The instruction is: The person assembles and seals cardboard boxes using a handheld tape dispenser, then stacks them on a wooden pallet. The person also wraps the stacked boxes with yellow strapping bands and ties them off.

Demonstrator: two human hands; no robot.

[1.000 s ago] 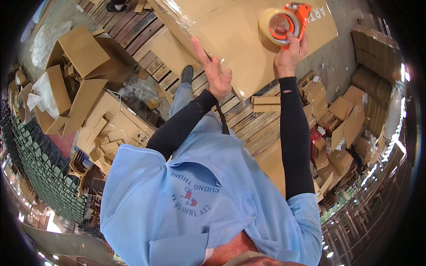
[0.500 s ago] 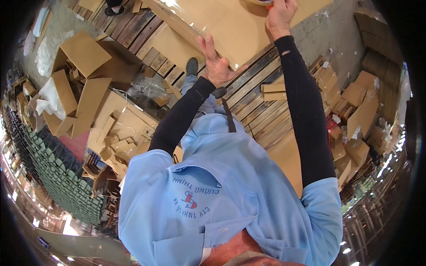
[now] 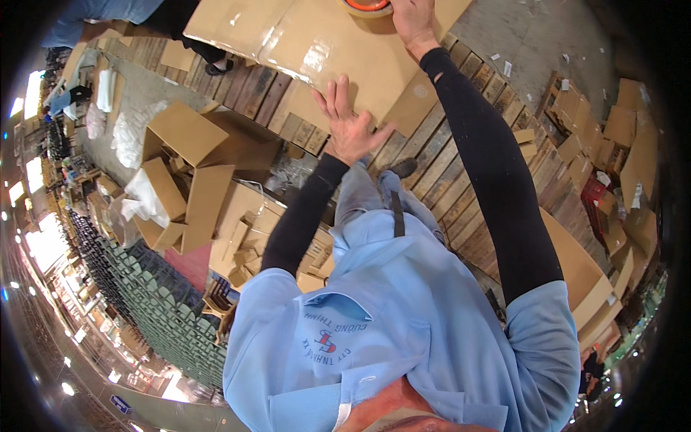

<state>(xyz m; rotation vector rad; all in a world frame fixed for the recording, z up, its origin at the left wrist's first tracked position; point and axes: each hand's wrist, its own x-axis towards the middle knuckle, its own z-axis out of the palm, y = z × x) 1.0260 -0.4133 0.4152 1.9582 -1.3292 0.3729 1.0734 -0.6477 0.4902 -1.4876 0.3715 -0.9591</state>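
Note:
A large brown cardboard box (image 3: 374, 68) lies before me, with glossy clear tape along its near left edge. My right hand (image 3: 415, 27) grips a roll of packing tape (image 3: 368, 7) with an orange-red core, at the top of the view over the box; part of the roll is cut off by the frame. At the box's near edge, my left hand (image 3: 350, 131) is open, its fingers spread and holding nothing. Whether its fingertips touch the cardboard I cannot tell.
Wooden pallet slats (image 3: 461, 173) run beneath the box and around my feet. An open carton (image 3: 205, 209) stands at left, near crumpled clear plastic (image 3: 129, 144). Scrap cardboard (image 3: 576, 144) is heaped at right. Another person's sandalled foot (image 3: 219, 67) is at upper left.
The view has shifted, showing more of the box and the other person. My right hand, with the tape roll, appears farther left. My left hand stays open by the box's edge.

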